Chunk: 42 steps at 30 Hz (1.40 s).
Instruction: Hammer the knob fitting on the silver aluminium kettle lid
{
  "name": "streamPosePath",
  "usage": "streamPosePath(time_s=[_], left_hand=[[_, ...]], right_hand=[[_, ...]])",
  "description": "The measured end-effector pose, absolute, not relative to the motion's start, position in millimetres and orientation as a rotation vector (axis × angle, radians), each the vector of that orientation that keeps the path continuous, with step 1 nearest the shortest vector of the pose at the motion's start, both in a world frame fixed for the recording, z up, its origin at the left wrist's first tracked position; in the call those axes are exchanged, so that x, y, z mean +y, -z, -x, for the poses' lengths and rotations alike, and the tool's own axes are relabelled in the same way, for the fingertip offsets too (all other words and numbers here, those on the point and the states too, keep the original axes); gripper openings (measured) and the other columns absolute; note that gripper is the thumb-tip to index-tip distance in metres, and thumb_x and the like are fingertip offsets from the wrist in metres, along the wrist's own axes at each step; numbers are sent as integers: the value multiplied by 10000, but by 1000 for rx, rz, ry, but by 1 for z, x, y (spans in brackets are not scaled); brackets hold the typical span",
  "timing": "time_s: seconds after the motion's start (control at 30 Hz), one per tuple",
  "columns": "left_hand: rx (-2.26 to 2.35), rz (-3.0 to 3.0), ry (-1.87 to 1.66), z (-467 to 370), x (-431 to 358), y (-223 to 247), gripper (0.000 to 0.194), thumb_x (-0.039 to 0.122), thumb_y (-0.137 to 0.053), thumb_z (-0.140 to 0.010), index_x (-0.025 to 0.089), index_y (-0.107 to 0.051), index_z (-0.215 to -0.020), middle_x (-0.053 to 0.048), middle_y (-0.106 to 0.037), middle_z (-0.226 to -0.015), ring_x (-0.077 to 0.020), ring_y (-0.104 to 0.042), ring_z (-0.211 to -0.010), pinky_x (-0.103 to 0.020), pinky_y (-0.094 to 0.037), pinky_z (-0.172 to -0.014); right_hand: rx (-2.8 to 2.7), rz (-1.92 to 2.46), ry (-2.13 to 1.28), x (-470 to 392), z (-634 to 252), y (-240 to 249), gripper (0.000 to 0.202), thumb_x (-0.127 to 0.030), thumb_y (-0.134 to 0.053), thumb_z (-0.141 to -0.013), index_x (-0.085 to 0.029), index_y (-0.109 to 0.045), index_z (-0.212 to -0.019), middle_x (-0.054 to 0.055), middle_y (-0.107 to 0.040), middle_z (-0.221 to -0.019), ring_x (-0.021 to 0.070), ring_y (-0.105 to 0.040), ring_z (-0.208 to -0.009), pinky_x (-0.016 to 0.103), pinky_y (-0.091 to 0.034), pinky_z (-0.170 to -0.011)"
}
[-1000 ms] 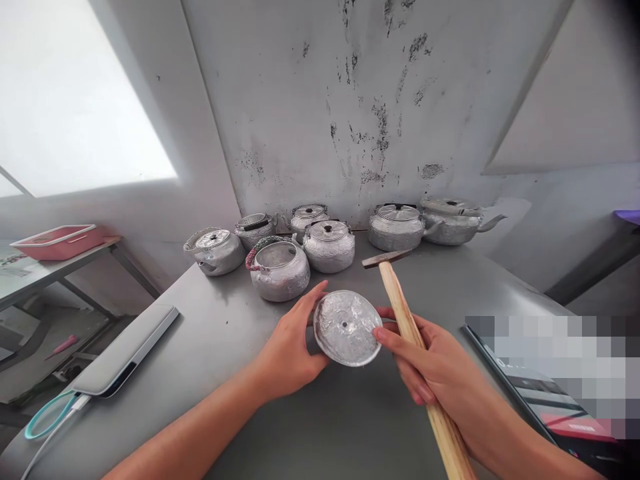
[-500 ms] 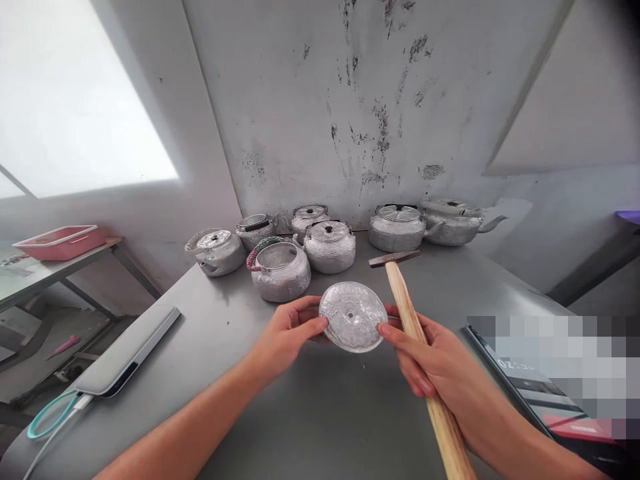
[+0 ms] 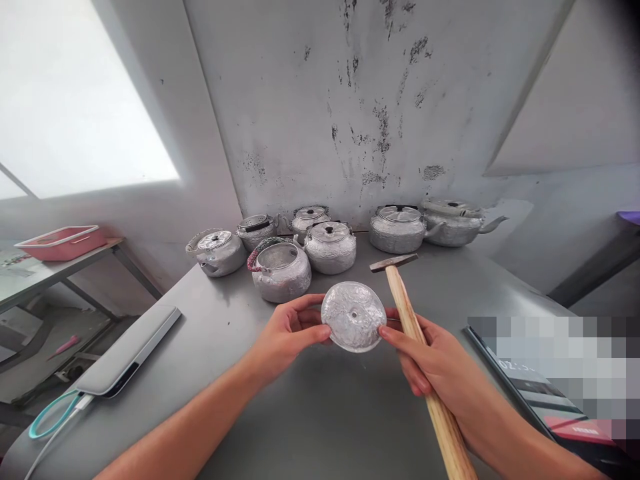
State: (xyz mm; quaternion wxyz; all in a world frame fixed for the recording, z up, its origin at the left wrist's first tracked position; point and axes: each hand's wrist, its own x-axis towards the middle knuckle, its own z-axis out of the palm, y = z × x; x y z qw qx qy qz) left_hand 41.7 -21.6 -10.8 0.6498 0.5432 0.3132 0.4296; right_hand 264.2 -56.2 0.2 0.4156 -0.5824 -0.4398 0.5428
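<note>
My left hand point(image 3: 283, 337) pinches the left edge of a round metal disc point(image 3: 354, 317), thumb in front and fingers behind. My right hand point(image 3: 435, 357) holds its right edge between thumb and fingers, and the same hand grips the wooden handle of a hammer point(image 3: 406, 312), head pointing to the far side. The disc is raised over the grey surface point(image 3: 320, 420), tilted with its dented face and small central hole towards me. Just beyond it stands a lidless kettle point(image 3: 283, 283) with a red-and-dark wrapped handle; a lidded kettle point(image 3: 331, 257) is beside it on the right. More dented kettles line the far side, near the scuffed wall point(image 3: 300, 100). A silver device point(image 3: 130, 353) with a cable lies near left, a dark-edged screen point(image 3: 535, 400) near right.
</note>
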Motion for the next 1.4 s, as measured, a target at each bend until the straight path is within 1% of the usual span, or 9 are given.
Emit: streamPosePath(time_s=[0.33, 0.63, 0.73, 0.8, 0.9, 0.97, 1.13, 1.27, 1.4], left_hand=[[749, -1224, -995, -42, -22, 7, 456, 227, -705, -838, 139, -636, -1281, -112, -724, -1064, -192, -647, -905, -315, -521, -806], [810, -1177, -1044, -46, -22, 8, 385, 284, -640, -867, 154, -672, -1228, -98, -700, -1129, -212, -644, -961, -327, -505, -854], [909, -1125, -1035, -45, -21, 7, 374, 315, -573, -896, 172, -662, -1229, -74, -694, -1075, -186, -629, -933, -291, -488, -816], [1015, -1169, -978, -43, -20, 8, 387, 323, -565, -890, 187, -648, -1243, -55, -688, -985, -175, -619, -874, -280, -478, -771], [1160, -1359, -856, -41, -17, 12, 435, 298, -614, -840, 209, -625, -1266, -38, -666, -956, -177, -610, -828, -287, -467, -748], [1259, -1547, -813, -38, -17, 16, 473, 285, -641, -814, 222, -607, -1282, -46, -660, -1018, -195, -611, -850, -303, -464, -764], [1455, -1982, -887, -34, -20, 22, 534, 291, -652, -808, 247, -557, -1331, -84, -614, -1235, -288, -560, -1133, -406, -405, -997], [1483, -2065, -835, -31, -20, 21, 536, 318, -652, -813, 247, -528, -1330, -88, -579, -1294, -287, -520, -1220, -434, -384, -1061], [1409, -2020, -727, -30, -22, 21, 856, 455, -793, -683, 258, -406, -1420, -94, -557, -1309, -302, -512, -1227, -442, -424, -1042]], right_hand=[[-1130, 1483, -1350, -56, -265, 3, 510, -498, -667, -835, -185, -542, -1219, -137, -375, -333, 115, -335, -403, 241, -349, -467], [-1208, 1542, -1336, -58, -263, 0, 516, -507, -663, -799, -197, -580, -1204, -126, -381, -332, 127, -355, -394, 259, -349, -481], [-1273, 1584, -1322, -61, -261, -3, 422, -544, -618, -846, -227, -620, -1124, -109, -398, -326, 137, -399, -439, 271, -363, -547], [-1297, 1596, -1311, -62, -261, -4, 394, -577, -546, -890, -238, -620, -1077, -89, -467, -375, 130, -400, -450, 273, -372, -569], [-1268, 1545, -1351, -64, -261, -5, 400, -602, -444, -930, -255, -584, -1070, -51, -630, -655, 91, -375, -407, 272, -349, -501], [-1246, 1489, -1382, -67, -262, -5, 374, -574, -378, -958, -269, -566, -1066, -54, -613, -754, 74, -362, -385, 269, -324, -462], [-1361, 1470, -1334, -71, -260, -6, 257, -486, -459, -932, -242, -541, -914, -48, -602, -702, 92, -478, -454, 249, -368, -499], [-1423, 1485, -1420, -69, -257, -5, 328, -536, -512, -897, -249, -481, -1052, -68, -606, -669, 73, -401, -338, 237, -356, -400], [-1452, 1456, -1457, -68, -254, 2, 369, -524, -494, -917, -265, -392, -1160, -77, -598, -727, 41, -356, -306, 201, -309, -336]])
